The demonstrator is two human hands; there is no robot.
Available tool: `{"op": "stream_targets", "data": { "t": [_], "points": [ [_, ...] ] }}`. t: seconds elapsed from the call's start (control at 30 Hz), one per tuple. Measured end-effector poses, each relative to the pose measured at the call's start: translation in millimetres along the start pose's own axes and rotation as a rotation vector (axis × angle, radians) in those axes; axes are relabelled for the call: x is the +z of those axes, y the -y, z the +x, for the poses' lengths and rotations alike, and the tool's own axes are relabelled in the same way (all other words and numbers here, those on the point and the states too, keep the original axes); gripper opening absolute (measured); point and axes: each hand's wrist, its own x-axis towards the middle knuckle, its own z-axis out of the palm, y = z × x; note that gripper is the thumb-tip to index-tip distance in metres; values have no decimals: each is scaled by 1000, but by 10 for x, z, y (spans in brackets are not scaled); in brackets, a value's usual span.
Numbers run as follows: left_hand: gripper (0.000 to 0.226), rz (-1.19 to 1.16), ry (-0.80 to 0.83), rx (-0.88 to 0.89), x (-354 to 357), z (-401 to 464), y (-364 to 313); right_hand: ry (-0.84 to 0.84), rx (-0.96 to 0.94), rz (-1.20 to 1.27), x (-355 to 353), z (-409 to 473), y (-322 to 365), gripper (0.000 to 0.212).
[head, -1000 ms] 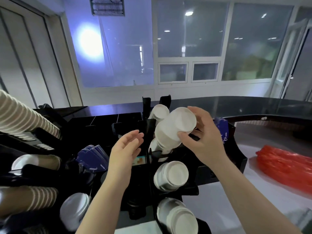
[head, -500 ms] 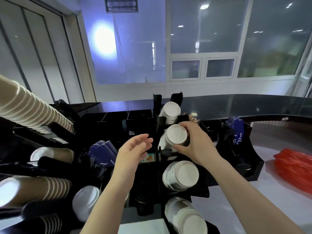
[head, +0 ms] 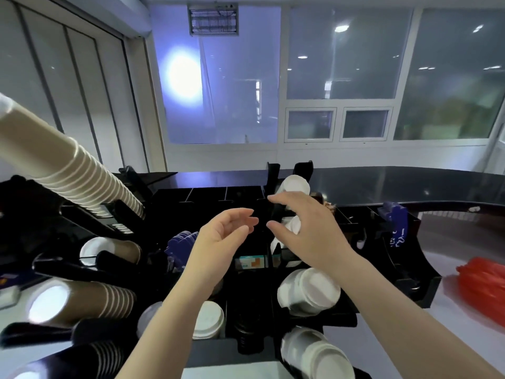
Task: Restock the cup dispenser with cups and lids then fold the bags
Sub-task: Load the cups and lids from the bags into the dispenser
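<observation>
A black cup dispenser (head: 410,272) fills the counter in front of me, with slots holding stacks on their sides. My right hand (head: 306,231) hovers with spread fingers over a stack of white lids (head: 293,228) seated in a middle slot, and holds nothing. Behind it lies another white stack (head: 295,184). My left hand (head: 224,236) floats just left of it, fingers loosely curved and empty. Two more white stacks (head: 308,291) (head: 319,356) lie in nearer slots. Brown paper cups (head: 68,165) (head: 82,299) fill the left slots.
Red plastic bags (head: 483,288) lie on the white counter at the right edge. Blue sleeves (head: 180,242) stand in a compartment left of centre, and another blue item (head: 396,222) sits at the dispenser's right. A dark countertop (head: 410,181) runs behind.
My right hand pushed the white lid stack down into the middle slot, then let go and opened above it. My left hand stayed close by, empty.
</observation>
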Motion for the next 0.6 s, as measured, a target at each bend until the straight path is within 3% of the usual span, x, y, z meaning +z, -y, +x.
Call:
{"op": "stream_targets", "data": {
  "t": [0.4,0.6],
  "points": [
    [35,19,-99,118,-941,-523,-15,153,-72,183,728,-191,890,33],
    [36,133,-232,121,-1262,-713,-63,207,-70,283,913,-153,1076,29]
  ]
}}
